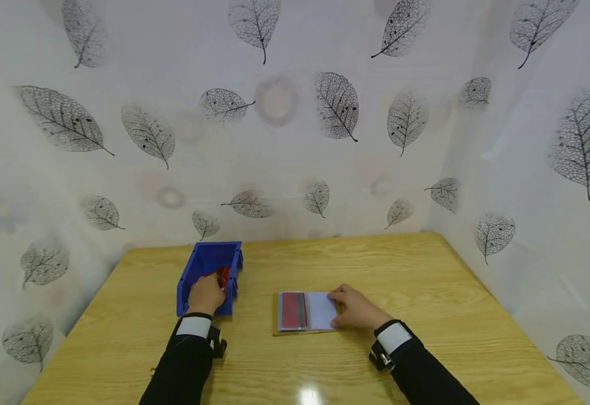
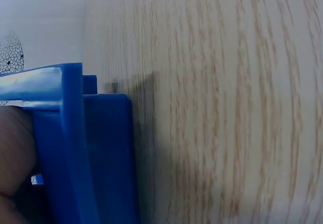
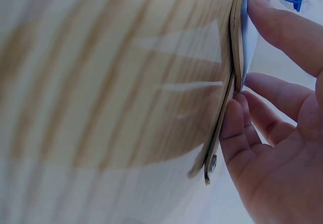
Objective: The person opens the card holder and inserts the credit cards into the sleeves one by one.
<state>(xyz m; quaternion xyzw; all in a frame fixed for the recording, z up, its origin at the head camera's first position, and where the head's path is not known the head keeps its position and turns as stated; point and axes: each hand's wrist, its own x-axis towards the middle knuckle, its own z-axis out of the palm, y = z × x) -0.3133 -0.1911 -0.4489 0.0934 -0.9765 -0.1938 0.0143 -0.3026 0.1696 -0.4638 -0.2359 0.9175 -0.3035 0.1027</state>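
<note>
My left hand [image 1: 206, 295] reaches down into a blue plastic bin [image 1: 180, 295], beside some red items [image 1: 225, 274]. Its fingertips are hidden, and I cannot tell whether they hold one. In the left wrist view, part of that hand [image 2: 15, 156] shows behind the bin's wall [image 2: 108, 153]. A small card holder [image 1: 321, 311] lies spread on the table, a red card [image 1: 293, 310] in its left clear sleeve and a whitish page on the right. My right hand [image 1: 357, 309] holds its right edge. Close up, thumb and fingers [image 3: 275, 27] meet the layered edge of the cover [image 3: 236, 37].
The wooden table [image 1: 401, 270] carries the bin at the back left and the card holder near the middle. A pale curtain with leaf prints [image 1: 274, 169] hangs behind the table and along its sides. Both wrists wear strapped-on cameras [image 1: 217, 342].
</note>
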